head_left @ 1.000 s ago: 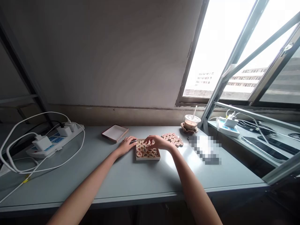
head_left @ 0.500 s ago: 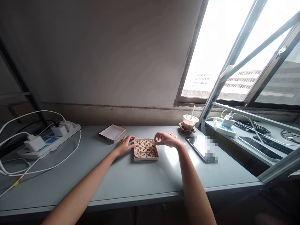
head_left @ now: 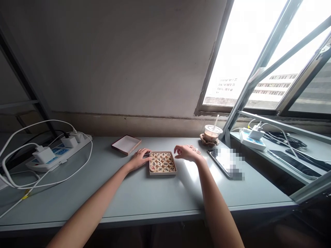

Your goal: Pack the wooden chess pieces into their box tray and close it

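A shallow square box (head_left: 162, 173) holds several round wooden pieces (head_left: 159, 164) in rows, most with black characters and one at the front left with a red character. My left hand (head_left: 139, 159) rests at the box's left edge, fingers apart, holding nothing. Just right of the box is my right hand (head_left: 186, 152), its fingers curved and apart with nothing seen between them. More round pieces (head_left: 195, 149) with red markings lie on the table behind my right hand, which partly hides them. The open box lid (head_left: 126, 144) lies behind my left hand.
At the back right a lidded drink cup (head_left: 212, 133) with a straw sits in a cardboard holder. A tablet (head_left: 223, 163) lies in front of it. On the left are a power strip (head_left: 58, 156) and looping white cables. The table's front edge (head_left: 155, 218) runs below my forearms.
My right hand has moved slightly right, away from the box's right edge. My left hand stays at the box. The whole view has shifted a little.
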A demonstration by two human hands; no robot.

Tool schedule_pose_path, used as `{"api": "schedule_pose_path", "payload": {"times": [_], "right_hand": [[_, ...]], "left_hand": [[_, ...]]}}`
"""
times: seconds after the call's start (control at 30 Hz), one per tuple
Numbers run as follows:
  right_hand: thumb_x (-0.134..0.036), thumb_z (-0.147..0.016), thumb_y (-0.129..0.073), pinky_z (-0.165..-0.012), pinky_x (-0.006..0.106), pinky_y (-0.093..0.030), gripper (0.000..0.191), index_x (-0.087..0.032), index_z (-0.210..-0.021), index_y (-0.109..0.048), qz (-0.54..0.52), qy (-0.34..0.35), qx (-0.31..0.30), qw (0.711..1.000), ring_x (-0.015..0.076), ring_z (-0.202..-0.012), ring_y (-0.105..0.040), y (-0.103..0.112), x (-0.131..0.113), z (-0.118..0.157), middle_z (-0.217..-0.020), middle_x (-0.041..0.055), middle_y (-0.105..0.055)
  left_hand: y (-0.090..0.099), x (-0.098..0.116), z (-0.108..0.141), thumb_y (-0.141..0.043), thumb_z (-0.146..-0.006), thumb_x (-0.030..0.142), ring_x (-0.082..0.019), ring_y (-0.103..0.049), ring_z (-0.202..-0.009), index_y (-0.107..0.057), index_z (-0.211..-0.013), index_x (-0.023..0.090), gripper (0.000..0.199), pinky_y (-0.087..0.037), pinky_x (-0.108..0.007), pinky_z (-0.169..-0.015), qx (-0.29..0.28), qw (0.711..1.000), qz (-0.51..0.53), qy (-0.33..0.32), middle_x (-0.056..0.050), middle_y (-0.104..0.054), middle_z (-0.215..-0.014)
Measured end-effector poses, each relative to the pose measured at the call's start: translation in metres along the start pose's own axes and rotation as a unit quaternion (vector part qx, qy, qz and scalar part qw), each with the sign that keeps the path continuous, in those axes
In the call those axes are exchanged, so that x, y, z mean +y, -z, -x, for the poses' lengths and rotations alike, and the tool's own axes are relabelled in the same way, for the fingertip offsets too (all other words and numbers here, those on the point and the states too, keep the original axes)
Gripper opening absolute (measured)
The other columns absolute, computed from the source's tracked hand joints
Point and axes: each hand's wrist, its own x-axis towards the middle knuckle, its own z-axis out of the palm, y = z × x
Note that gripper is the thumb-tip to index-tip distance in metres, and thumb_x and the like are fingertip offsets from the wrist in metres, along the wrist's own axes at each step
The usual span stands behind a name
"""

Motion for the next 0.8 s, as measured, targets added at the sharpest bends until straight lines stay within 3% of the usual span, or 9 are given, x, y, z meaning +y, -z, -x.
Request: {"api": "schedule_pose_path", "payload": {"times": [0.1, 0.17, 0.33, 0.5, 0.63, 0.8], "right_hand": [[-0.028, -0.073, -0.064, -0.064, 0.021, -0.044, 0.025, -0.022, -0.098, -0.064, -0.072, 0.138, -0.073, 0.985, 0.0138, -0.079, -0.057, -0.016, -0.03, -0.005, -0.093, 0.0018, -0.063], [-0.026, -0.071, -0.066, -0.067, 0.022, -0.044, 0.027, -0.023, -0.098, -0.065, -0.071, 0.188, -0.107, 0.974, 0.0146, -0.082, -0.058, -0.029, -0.047, -0.008, -0.098, 0.0018, -0.063], [-0.015, -0.068, -0.066, -0.071, 0.024, -0.044, 0.033, -0.021, -0.101, -0.065, -0.013, 0.196, -0.081, 0.977, 0.0165, -0.083, -0.058, -0.053, -0.061, -0.014, -0.097, 0.003, -0.064], [-0.022, -0.072, -0.067, -0.072, 0.022, -0.043, 0.03, -0.021, -0.101, -0.062, -0.079, 0.246, -0.083, 0.963, 0.0147, -0.085, -0.056, -0.059, -0.06, -0.019, -0.095, 0.0013, -0.062], [-0.031, -0.072, -0.069, -0.076, 0.023, -0.043, 0.027, -0.021, -0.096, -0.063, -0.092, 0.224, -0.06, 0.968, 0.0156, -0.089, -0.054, -0.046, -0.056, -0.016, -0.097, 0.0021, -0.059], [-0.037, -0.072, -0.066, -0.077, 0.027, -0.042, 0.027, -0.024, -0.095, -0.063, -0.009, 0.094, 0.017, 0.995, 0.0175, -0.092, -0.051, -0.008, -0.017, 0.0, -0.098, 0.0028, -0.057]], "left_hand": [[-0.001, -0.001, -0.001, -0.051, -0.079, 0.04, -0.023, -0.048, -0.113, -0.056, -0.112, 0.02, 0.039, -0.035, -0.035, -0.1, 0.009, 1.0, 0.01, -0.006, -0.007, -0.055, -0.119], [-0.002, -0.003, -0.002, -0.052, -0.078, 0.038, -0.023, -0.049, -0.111, -0.056, -0.112, 0.019, 0.039, -0.037, -0.034, -0.099, 0.013, 1.0, 0.016, -0.011, -0.007, -0.056, -0.117], [-0.003, -0.003, -0.003, -0.052, -0.078, 0.036, -0.023, -0.049, -0.111, -0.056, -0.111, 0.019, 0.037, -0.037, -0.035, -0.099, 0.013, 1.0, 0.024, -0.01, -0.007, -0.057, -0.115], [0.0, -0.006, -0.002, -0.053, -0.076, 0.036, -0.023, -0.043, -0.12, -0.057, -0.107, 0.019, 0.036, -0.032, -0.035, -0.105, 0.023, 1.0, 0.019, -0.008, -0.008, -0.048, -0.124], [0.001, -0.018, -0.005, -0.053, -0.074, 0.033, -0.023, -0.038, -0.124, -0.057, -0.106, 0.021, 0.034, -0.032, -0.036, -0.106, 0.03, 0.999, 0.007, 0.014, -0.007, -0.042, -0.127], [-0.005, -0.035, -0.011, -0.051, -0.073, 0.026, -0.024, -0.036, -0.125, -0.055, -0.106, 0.021, 0.033, -0.032, -0.04, -0.107, 0.058, 0.998, -0.003, 0.012, -0.008, -0.037, -0.125]]}}
